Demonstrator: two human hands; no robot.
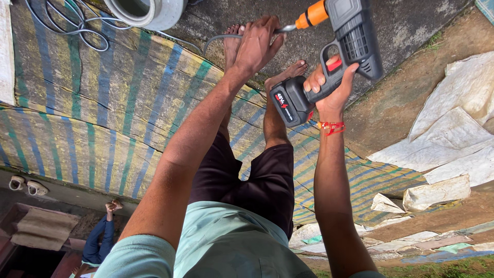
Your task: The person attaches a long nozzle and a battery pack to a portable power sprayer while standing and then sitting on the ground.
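Above the striped mat: holding up a dark grey cordless pistol-shaped spray gun with an orange collar [334, 51], raised in front of the body, well clear of the ground.
Right hand [329, 85]: wrapping closed around the gun's grip, fingers curling by the red trigger; gripping this way probably to carry the tool's weight and keep the trigger within reach. Wearing a red thread band [332, 126] at the wrist.
Left hand [256, 44]: closing around the thin metal nozzle tip [285, 30] just beyond the orange collar, seemingly steadying or fitting the front end; fingers bent, exact pinch hidden behind the palm.
Battery: black block with red trim [289, 103] hanging off the bottom of the grip, angling down-left toward the bare legs.
Long axis: running from the grey body at upper right through the orange collar to the nozzle; pointing left and slightly down in the head view.
Hose: grey hose [218, 40] curving away by the left hand; joint to the gun not showing.
Ground: lying below, a worn mat with blue, green and yellow stripes [103, 103], bare feet [285, 72] resting at its edge.
Surroundings: sitting at top, a white round drum rim [146, 13] beside looped grey cable [72, 25]; lying at right, white torn sacks [453, 134]; sitting at lower left, another person in blue clothes [100, 239].
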